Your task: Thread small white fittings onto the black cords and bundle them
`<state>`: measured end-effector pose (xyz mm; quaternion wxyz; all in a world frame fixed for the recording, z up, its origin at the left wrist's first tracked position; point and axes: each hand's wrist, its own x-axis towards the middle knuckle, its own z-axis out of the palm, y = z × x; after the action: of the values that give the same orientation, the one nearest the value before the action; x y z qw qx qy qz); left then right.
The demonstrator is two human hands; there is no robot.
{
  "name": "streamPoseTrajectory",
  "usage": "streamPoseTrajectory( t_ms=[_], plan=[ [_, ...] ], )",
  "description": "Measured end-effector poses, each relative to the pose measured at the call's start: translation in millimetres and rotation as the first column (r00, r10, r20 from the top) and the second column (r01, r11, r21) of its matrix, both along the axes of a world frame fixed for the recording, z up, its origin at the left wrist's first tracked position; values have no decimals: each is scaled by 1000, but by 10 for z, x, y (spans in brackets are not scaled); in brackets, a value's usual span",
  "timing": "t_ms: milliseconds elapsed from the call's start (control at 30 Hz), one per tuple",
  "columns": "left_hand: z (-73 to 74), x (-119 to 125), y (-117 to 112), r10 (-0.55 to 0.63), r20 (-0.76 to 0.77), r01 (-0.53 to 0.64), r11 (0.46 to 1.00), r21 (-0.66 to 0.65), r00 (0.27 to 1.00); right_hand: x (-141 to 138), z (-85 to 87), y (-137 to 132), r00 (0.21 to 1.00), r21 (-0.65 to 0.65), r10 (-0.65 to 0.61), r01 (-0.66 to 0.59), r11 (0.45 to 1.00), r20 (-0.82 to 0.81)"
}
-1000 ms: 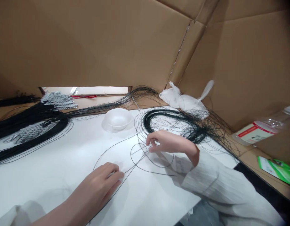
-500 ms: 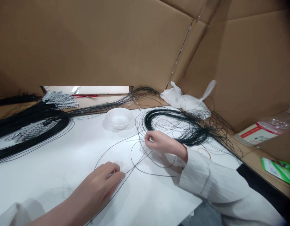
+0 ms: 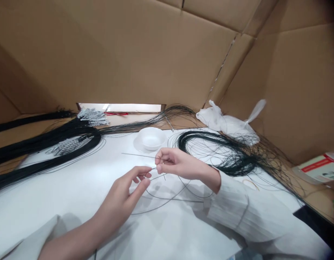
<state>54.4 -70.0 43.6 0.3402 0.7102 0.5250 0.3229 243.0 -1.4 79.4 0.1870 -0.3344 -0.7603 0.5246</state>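
Between my hands, above the white work surface (image 3: 107, 202), runs a thin dark cord (image 3: 169, 199) bent into loose loops. The fingers of my left hand (image 3: 129, 189) pinch it on the left. My right hand (image 3: 177, 163) is closed on the cord just to the right, its fingertips nearly meeting the left ones. One straight end of the cord sticks out leftward from my right fingers. Whether a knot lies between the fingertips is too small to make out. Behind my hands stands a white bowl (image 3: 150, 138).
At right lies a coil of dark cords (image 3: 188, 135), with a white plastic bag (image 3: 226, 124) behind it. Black cord bundles (image 3: 82, 147) with white-patterned ends lie at left. A labelled bottle (image 3: 318, 168) rests at far right. Cardboard walls (image 3: 115, 54) enclose the table.
My left hand has risen and moved right, up to my right hand. My right hand has shifted slightly left. The cord's loops have lifted and changed shape, and the view has turned left.
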Motion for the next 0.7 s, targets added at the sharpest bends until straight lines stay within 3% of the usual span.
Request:
streamPoseTrajectory(
  t_ms=[100,267,367,533,700],
  plan=[
    [18,12,29,13,37,-14,1000,9,999,-52,-46,-22,999,1,9,-9,1000,-35],
    [97,-37,107,98,253,-66,989,-131,963,-73,-102,-33,1000,15,-6,6,1000,20],
    [141,-72,138,174,413,-98,975,-200,894,-104,-182,-33,1000,-46,19,-18,999,25],
    [210,-113,158,202,649,20,948,-317,733,-163,-331,-70,994,-153,104,-105,983,-13],
    [444,-220,195,273,677,-104,954,-280,684,-142,-380,-84,983,-150,179,-182,972,-27]
  ],
)
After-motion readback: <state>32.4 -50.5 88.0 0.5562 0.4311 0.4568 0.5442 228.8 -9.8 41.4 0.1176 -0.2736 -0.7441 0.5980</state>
